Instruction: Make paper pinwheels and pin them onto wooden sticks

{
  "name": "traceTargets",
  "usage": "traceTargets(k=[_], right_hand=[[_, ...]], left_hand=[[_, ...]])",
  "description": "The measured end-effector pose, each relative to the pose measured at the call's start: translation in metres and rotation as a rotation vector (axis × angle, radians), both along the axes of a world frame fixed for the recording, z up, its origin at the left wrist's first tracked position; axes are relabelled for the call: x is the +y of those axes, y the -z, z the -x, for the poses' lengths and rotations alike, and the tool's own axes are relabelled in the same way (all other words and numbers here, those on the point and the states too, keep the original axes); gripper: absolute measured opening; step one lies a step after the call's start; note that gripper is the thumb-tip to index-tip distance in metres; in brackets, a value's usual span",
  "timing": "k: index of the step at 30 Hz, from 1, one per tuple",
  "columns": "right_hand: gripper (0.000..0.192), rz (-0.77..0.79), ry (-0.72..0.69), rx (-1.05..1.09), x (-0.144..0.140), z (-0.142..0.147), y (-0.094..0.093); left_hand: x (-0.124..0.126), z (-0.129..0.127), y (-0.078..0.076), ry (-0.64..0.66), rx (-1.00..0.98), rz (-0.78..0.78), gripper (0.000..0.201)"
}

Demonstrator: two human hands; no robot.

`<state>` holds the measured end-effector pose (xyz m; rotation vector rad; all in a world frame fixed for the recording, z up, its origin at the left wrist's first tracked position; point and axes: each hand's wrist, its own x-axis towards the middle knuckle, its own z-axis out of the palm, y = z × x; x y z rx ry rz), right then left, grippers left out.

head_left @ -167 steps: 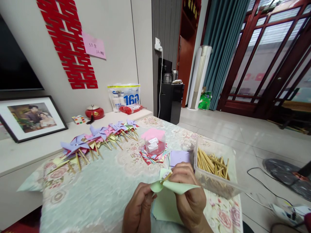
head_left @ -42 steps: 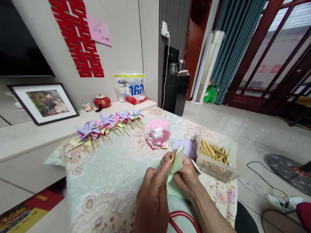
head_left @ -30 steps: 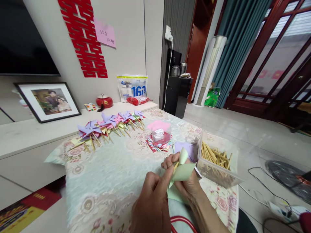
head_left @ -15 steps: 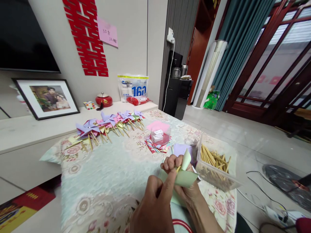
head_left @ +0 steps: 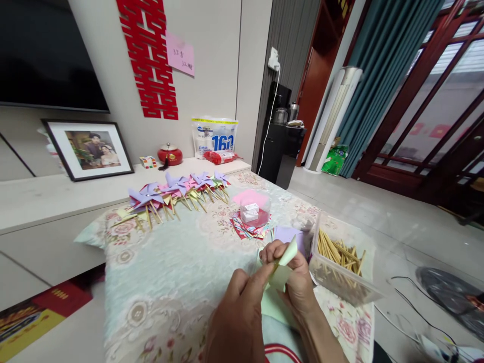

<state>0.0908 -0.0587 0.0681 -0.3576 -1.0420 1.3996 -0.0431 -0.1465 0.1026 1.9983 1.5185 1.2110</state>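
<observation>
Items as I read them across my head view, left to right.

1. Framed photograph point(head_left: 88, 149), leaning on the wall on the low white ledge point(head_left: 45, 199).
2. Red paper cutting point(head_left: 149, 55) on the wall, with a pink note point(head_left: 180, 53) just beside it.
3. Row of finished paper pinwheels point(head_left: 177, 189), purple and pink on wooden sticks, lying along the far left part of the flowered tablecloth point(head_left: 170, 272).
4. Red lidded pot point(head_left: 170, 154) and a white printed bag point(head_left: 215, 137), both on the ledge behind the pinwheels.
5. My left hand point(head_left: 238, 322), low in the middle of the view; thumb and forefinger are raised to the lower edge of the green paper piece point(head_left: 283, 267). I cannot tell whether they pinch it or only touch it.
6. Small clear tub point(head_left: 254, 215) with a pink lid, standing on a fan of coloured paper squares point(head_left: 245, 232), beyond my hands.
7. The green paper piece, folded, is held up off the table between both hands, above a flat green sheet point(head_left: 273, 307).
8. My right hand point(head_left: 297, 280), fingers curled and clenched on the green piece and a thin stick at its centre.
9. Purple sheet point(head_left: 285, 233), partly behind my right hand.
10. Clear plastic box point(head_left: 340, 282) of wooden sticks point(head_left: 338, 252), just right of my right hand.
</observation>
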Motion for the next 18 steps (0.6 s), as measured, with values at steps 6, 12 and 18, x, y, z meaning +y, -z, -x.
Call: traceTargets(k=[6,12,18], right_hand=[[0.009,-0.079,0.033,-0.126,0.001,-0.010,0.000],[0.013,-0.140,0.034,-0.195,0.000,-0.010,-0.003],[0.018,-0.110,0.001,-0.317,0.004,-0.012,0.004]], left_hand=[[0.001,0.004,-0.002,0.006,0.014,-0.047,0.045],[0.003,0.011,0.004,0.006,0.005,-0.053,0.043],[0.008,0.012,0.005,-0.012,-0.211,0.117,0.035]])
